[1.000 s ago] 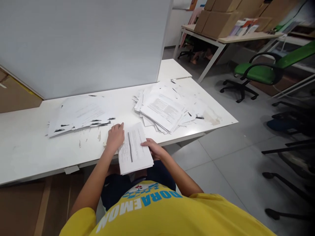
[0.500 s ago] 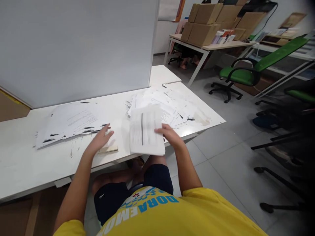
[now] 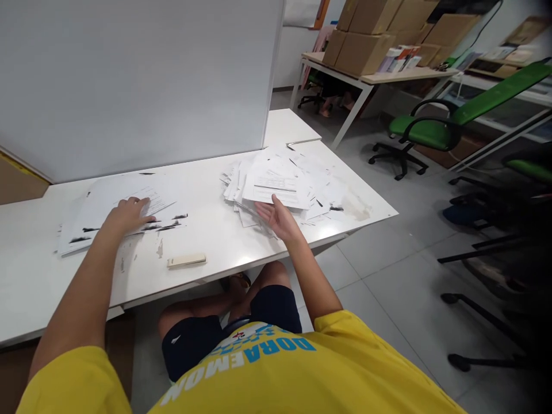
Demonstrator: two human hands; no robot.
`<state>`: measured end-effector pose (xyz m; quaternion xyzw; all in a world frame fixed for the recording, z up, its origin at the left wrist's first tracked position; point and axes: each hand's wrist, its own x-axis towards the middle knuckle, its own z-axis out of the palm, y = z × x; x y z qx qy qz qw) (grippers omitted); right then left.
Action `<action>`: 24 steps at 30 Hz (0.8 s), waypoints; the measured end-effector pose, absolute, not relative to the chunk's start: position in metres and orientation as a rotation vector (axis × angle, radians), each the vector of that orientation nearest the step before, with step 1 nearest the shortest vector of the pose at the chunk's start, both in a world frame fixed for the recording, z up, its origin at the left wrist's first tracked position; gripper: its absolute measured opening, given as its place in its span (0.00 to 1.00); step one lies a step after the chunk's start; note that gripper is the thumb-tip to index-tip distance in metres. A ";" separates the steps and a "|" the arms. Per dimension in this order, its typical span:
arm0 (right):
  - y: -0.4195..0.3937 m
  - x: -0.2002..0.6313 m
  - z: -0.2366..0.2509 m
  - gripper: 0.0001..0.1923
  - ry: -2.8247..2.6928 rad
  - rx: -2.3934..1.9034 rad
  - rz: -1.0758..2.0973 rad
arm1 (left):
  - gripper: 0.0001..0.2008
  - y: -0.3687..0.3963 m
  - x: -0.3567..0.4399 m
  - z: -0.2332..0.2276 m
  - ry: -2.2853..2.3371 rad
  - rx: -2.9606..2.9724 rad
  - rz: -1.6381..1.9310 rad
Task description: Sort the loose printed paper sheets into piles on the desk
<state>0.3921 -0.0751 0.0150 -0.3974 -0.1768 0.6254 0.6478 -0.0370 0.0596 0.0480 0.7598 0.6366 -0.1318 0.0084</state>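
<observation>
midway, papers split between two piles on the tabletop (image 3: 207,230).
left hand (image 3: 127,214) lies flat, fingers loose, on the left pile (image 3: 116,210); right hand (image 3: 278,218) open, palm up, empty, at the edge of the bigger right heap (image 3: 280,181); sorting looks unfinished.

A white rectangular table (image 3: 207,230) with a scuffed, chipped top is carrying three items. A spread stack of white printed paper sheets (image 3: 107,213) is lying at its left. A fanned heap of white printed paper sheets (image 3: 284,181) is lying at its right. A small beige flat block (image 3: 187,260) is lying between them, near the front edge.
</observation>
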 end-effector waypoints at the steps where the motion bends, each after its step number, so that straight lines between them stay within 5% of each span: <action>1: -0.085 0.393 0.018 0.12 -0.467 -0.908 1.505 | 0.38 0.062 -0.040 0.047 1.975 2.385 -0.424; 10: -0.171 0.379 -0.028 0.20 -0.563 -1.001 1.591 | 0.52 0.067 -0.061 0.026 1.840 2.496 -0.162; 18: -0.195 0.386 -0.054 0.24 -0.549 -1.071 1.453 | 0.26 0.049 -0.029 0.038 1.915 2.524 -0.116; 24: -0.201 0.374 -0.051 0.24 -0.594 -1.055 1.480 | 0.23 0.033 -0.008 0.055 2.132 2.435 0.299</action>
